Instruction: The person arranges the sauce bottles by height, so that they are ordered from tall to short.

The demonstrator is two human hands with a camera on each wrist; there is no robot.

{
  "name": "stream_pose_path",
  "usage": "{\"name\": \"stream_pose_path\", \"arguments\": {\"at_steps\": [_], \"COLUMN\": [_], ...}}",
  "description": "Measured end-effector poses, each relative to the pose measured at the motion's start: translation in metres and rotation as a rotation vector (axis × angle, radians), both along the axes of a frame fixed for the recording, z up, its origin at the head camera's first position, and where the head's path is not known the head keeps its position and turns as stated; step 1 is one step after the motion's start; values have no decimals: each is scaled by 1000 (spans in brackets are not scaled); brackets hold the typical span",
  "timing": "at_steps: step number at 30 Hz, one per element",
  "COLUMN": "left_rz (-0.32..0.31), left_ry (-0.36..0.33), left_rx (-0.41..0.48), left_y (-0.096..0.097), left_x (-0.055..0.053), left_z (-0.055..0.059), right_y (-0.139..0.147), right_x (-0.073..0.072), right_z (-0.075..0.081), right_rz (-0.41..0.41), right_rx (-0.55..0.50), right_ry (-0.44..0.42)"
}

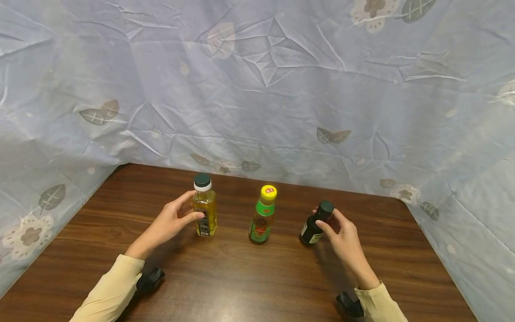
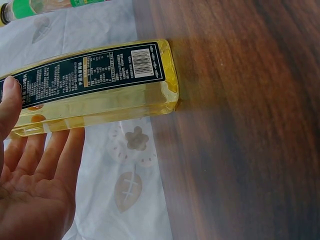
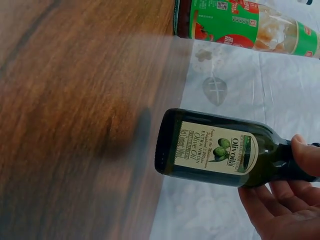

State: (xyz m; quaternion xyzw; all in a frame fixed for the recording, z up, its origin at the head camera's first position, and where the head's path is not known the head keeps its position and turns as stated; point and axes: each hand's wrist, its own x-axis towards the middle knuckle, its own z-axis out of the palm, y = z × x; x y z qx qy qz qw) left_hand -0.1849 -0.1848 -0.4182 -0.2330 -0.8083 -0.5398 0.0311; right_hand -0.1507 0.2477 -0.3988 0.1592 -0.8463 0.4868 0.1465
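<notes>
My left hand [image 1: 173,221] grips a clear square bottle of yellow oil [image 2: 100,110], thumb on its dark back label and fingers behind. This bottle has a dark green cap and a white collar. On the right, my right hand [image 1: 346,235] holds a small dark olive oil bottle [image 3: 215,150] by its neck, thumb on one side and fingers on the other. The small bottle tilts, its cap leaning right in the head view. Between the hands stands a sauce bottle [image 1: 261,221] with a yellow cap and green label, touched by neither hand.
All three bottles are over a dark brown wooden table [image 1: 241,277]. A pale patterned cloth [image 1: 257,89] hangs behind the table and along its sides. Black straps with cameras [image 1: 150,279] sit at both wrists, near the cream sleeves [image 1: 108,290].
</notes>
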Motion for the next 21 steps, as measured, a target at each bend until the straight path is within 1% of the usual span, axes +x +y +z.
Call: {"name": "stream_pose_path", "arguments": {"at_steps": [7, 15, 21], "left_rz": [0, -9, -4], "left_ry": [0, 11, 9], "left_rx": [2, 6, 5], "left_y": [0, 1, 1], "left_x": [1, -1, -1], "left_z": [0, 0, -1], "right_y": [0, 1, 1], "right_x": [2, 1, 0], "right_z": [-2, -11, -15], "right_rz": [7, 1, 10], "right_rx": [-8, -22, -38], "right_ry": [0, -15, -4]}}
